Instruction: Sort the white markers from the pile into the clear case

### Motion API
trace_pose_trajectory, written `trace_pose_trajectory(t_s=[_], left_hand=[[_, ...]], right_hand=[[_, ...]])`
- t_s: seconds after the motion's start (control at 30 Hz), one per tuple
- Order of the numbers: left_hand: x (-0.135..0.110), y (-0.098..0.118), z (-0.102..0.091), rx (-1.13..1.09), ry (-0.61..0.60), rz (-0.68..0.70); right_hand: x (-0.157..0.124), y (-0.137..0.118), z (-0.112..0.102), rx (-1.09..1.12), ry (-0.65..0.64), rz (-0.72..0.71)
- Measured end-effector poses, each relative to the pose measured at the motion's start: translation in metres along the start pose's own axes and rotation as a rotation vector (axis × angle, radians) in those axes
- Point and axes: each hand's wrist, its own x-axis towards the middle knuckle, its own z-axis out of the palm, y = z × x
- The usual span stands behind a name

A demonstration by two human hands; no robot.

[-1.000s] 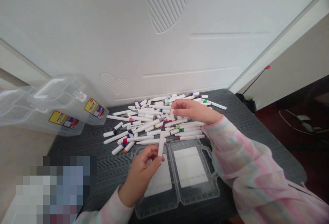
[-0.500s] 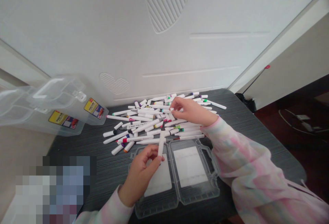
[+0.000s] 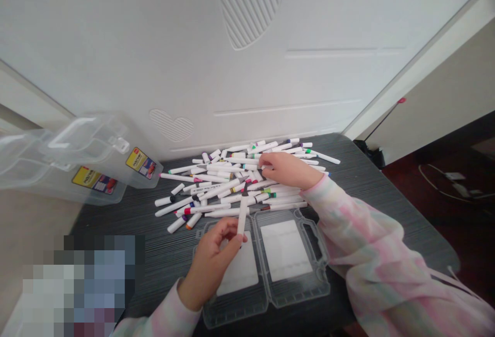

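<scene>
Item in hand: one white marker, held nearly upright with its dark-capped end up, above the far rim of the open case.

Left hand: the fingers are closed in a pinch on the marker's lower end. The grip is narrow and sits at the very end of the barrel.

Right hand: at 1 o'clock from the held marker, resting palm-down on the marker pile. Its fingers are curled onto the pile; I cannot tell whether they grip a marker or merely touch it.

Marker pile: at 12 o'clock, loose and crisscrossed, white barrels with caps of many colours. Its near edge lies just beside the case rim.

Open case: clear plastic, two shallow halves laid flat, each showing a white insert. It extends from 6 to 4 o'clock of the held marker.

Surroundings: two clear lidded boxes with yellow labels at 10 o'clock, tilted at the left edge of the dark surface. A white panelled door stands behind.

Risks, as judged:
- The end-pinch gives little control; the marker could tip or slip and fall into the pile.
- The right sleeve lies across the pile's right side; a sweep could roll round barrels toward the surface's edge.
- The pile is unstable; pulling one marker may shift others.
</scene>
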Motion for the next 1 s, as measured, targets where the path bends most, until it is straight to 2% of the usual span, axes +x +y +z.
trace_pose_trajectory(t_s=[0.17, 0.47, 1.0], left_hand=[[0.001, 0.001, 0.000, 0.011, 0.010, -0.004], [0.000, 0.005, 0.000, 0.000, 0.032, -0.005], [-0.001, 0.005, 0.001, 0.012, 0.030, 0.000]], right_hand=[[0.001, 0.003, 0.003, -0.046, -0.063, 0.019], [-0.001, 0.000, 0.004, -0.111, -0.091, 0.011], [0.000, -0.004, 0.014, -0.205, -0.056, 0.030]])
